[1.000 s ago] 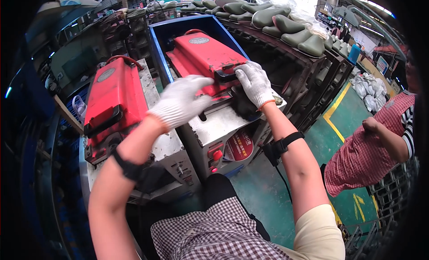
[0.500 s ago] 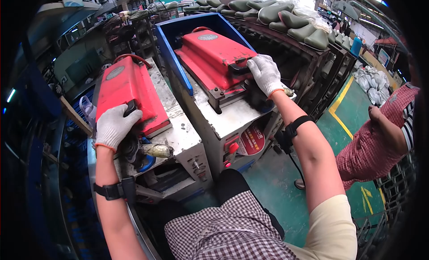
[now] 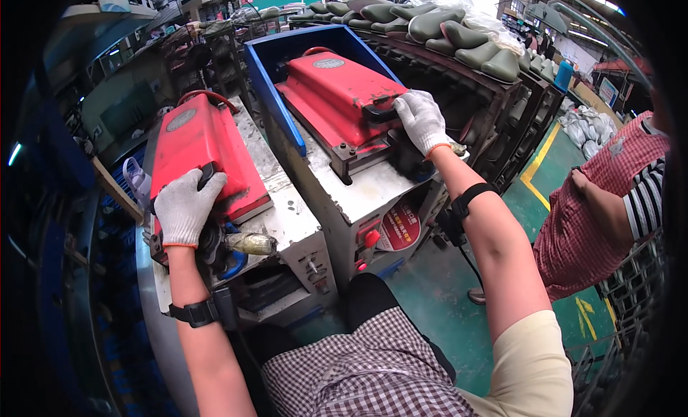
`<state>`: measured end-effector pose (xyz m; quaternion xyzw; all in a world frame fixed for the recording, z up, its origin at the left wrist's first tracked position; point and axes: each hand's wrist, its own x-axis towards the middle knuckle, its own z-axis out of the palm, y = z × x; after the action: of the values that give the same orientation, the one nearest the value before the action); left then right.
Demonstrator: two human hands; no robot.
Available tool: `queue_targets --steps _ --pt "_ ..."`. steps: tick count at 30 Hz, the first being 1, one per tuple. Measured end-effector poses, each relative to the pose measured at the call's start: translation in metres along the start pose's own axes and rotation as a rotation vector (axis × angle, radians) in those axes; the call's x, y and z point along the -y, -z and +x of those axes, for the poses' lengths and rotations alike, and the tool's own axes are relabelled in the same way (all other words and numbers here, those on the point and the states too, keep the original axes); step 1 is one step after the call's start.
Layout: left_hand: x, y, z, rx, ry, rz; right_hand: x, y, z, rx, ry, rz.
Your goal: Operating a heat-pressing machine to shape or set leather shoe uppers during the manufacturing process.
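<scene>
Two machines stand side by side before me, each with a red metal lid lying lowered on top. My left hand (image 3: 185, 207), in a white knit glove, is closed over the black handle (image 3: 208, 173) at the near end of the left red lid (image 3: 215, 153). Its thumb shows beside the handle, but the other fingertips are hidden. On the right red lid (image 3: 340, 86), my gloved right hand (image 3: 421, 121) grips the right end of another black handle (image 3: 380, 114). A taped, tube-like grip (image 3: 251, 243) sticks out below the left lid.
A red button (image 3: 371, 238) is on the right machine's front. Behind it, a rack holds several dark green saddle-shaped pieces (image 3: 437, 25). At right stands a person in a red checked apron (image 3: 580, 230), near a wire-mesh cart (image 3: 634, 309). White bags (image 3: 589, 126) lie farther back.
My left forearm and wrist have shifted slightly right, while both hands stay on their handles. The view has moved a little. The person at right has come slightly further into view.
</scene>
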<state>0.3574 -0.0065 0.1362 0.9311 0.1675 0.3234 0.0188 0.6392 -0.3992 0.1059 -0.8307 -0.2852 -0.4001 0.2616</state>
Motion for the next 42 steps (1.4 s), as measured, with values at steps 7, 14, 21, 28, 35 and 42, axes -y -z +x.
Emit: queue_targets --steps 7,14,21,28,35,42 --pt "-0.001 0.0 -0.001 0.008 0.022 0.022 0.023 0.015 0.008 0.187 0.403 -0.06" --pt "-0.004 0.001 0.001 0.029 0.031 0.043 0.015 0.011 0.007 0.228 0.322 -0.07" --pt "-0.005 0.004 0.001 0.033 0.048 0.06 0.015 0.008 0.008 0.185 0.309 -0.045" --pt "-0.005 0.002 -0.002 0.017 0.046 0.048 0.024 0.015 0.007 0.202 0.289 -0.053" --pt "-0.003 -0.002 0.0 -0.015 0.025 0.048 0.011 0.005 0.005 0.174 0.311 -0.083" --pt "-0.005 0.0 0.0 -0.006 0.022 0.05 0.011 0.007 0.006 0.165 0.269 -0.075"
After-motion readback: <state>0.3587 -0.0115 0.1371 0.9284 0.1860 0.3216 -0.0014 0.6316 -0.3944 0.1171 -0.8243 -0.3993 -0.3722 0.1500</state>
